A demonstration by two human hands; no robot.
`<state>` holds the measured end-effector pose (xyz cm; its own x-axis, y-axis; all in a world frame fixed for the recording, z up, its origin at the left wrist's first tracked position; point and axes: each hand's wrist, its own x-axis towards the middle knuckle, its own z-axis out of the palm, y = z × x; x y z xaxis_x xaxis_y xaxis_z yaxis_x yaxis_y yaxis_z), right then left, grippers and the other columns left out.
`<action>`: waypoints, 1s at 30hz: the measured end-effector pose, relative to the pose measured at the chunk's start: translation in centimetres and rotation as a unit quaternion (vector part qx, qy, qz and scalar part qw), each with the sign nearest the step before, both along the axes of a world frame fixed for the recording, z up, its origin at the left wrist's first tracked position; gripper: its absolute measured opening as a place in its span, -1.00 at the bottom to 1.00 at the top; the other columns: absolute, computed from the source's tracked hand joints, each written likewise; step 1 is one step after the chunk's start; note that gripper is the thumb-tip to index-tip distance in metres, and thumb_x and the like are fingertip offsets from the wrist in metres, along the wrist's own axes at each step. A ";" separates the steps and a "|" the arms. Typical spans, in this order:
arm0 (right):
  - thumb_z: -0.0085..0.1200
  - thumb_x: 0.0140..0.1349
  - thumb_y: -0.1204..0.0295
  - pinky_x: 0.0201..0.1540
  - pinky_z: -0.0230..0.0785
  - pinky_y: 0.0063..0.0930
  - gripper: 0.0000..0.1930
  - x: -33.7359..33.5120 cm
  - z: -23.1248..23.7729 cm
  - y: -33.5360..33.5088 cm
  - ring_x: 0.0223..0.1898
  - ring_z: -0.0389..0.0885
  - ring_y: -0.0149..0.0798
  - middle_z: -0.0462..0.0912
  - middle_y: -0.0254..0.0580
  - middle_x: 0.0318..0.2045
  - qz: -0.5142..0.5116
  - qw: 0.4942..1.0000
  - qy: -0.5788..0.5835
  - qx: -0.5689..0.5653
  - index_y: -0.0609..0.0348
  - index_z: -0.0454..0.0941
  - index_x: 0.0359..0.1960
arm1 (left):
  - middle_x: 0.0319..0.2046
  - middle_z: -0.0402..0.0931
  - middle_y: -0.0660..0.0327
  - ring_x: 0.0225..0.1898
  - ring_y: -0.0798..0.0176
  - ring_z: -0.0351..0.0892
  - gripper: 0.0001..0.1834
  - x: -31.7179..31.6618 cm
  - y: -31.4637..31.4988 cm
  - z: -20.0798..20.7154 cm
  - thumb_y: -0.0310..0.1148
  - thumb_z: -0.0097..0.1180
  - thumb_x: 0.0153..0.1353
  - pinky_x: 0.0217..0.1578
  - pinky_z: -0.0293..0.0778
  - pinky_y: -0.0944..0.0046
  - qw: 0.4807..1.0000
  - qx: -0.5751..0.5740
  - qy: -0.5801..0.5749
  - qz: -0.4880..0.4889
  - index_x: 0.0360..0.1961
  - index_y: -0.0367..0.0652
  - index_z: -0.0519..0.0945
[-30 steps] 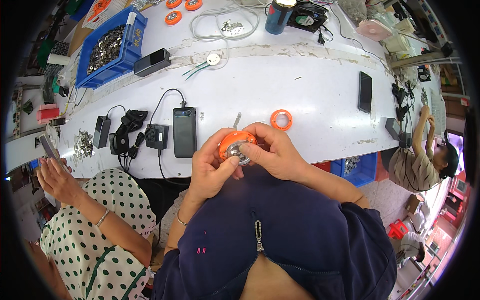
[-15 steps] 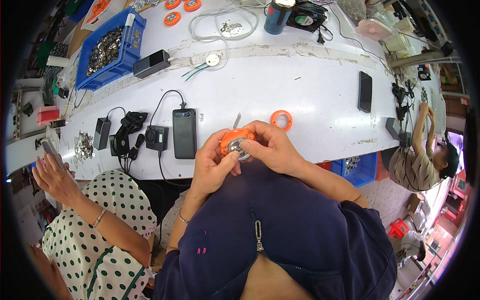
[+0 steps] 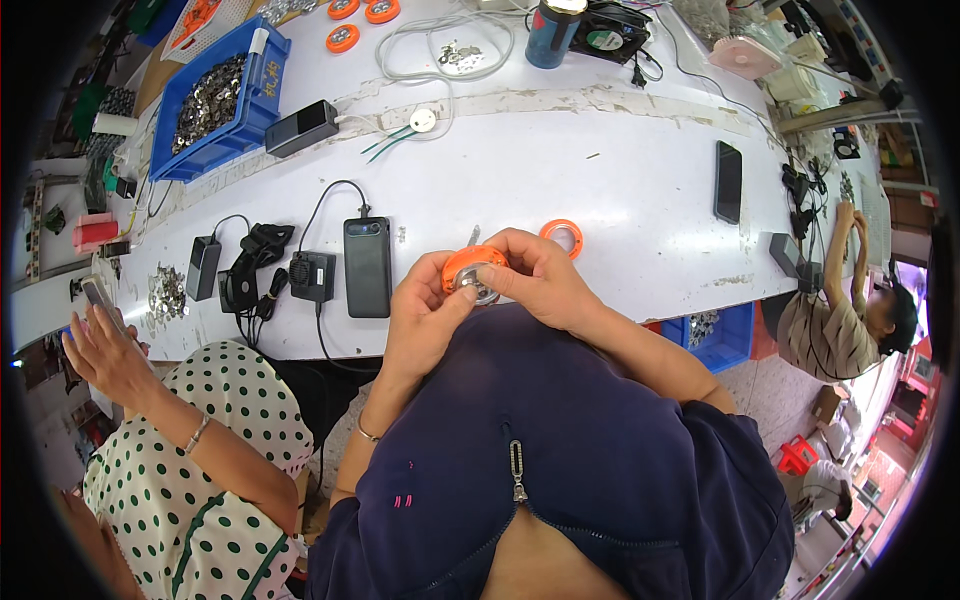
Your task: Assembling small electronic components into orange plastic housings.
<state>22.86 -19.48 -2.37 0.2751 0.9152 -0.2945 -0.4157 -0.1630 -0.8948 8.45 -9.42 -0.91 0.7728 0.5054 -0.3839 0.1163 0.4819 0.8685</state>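
Note:
Between my two hands, at the table's near edge, is a round orange lamp [image 3: 468, 261] with a silver inner disc [image 3: 487, 291] facing me. My left hand [image 3: 424, 318] wraps round its left side, thumb on the disc's lower part. My right hand [image 3: 548, 281] grips the right side, its thumb pressed onto the disc from above. The fingers behind the lamp are mostly hidden. Just beyond my right hand an orange ring [image 3: 546, 231] lies flat on the white table. A thin grey strip [image 3: 474, 235] lies behind the lamp.
To the left stand a black power bank [image 3: 368, 270], an adapter [image 3: 314, 276] and cables. Further back are a blue bin [image 3: 271, 95] of metal parts, orange lamps [image 3: 342, 39] and a can [image 3: 553, 35]. A phone [image 3: 728, 182] lies right. A co-worker's hand [image 3: 105, 355] holds a phone at left.
Both hands have shifted slightly up and away from me with the lamp. My thumbs still press on the silver disc, at slightly changed angles.

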 end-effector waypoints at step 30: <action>0.40 -0.16 0.18 0.04 0.25 -0.18 -0.19 5.1 -12.0 -7.2 0.06 0.35 -0.04 0.42 -0.04 0.05 -0.039 0.738 -0.642 -0.203 0.18 0.32 0.17 | -0.31 0.58 0.04 -0.35 0.24 0.65 -0.79 0.1 0.3 1.3 -0.51 -0.05 0.24 -0.40 0.66 0.20 0.996 0.010 -0.018 0.087 -0.12 -0.37 0.42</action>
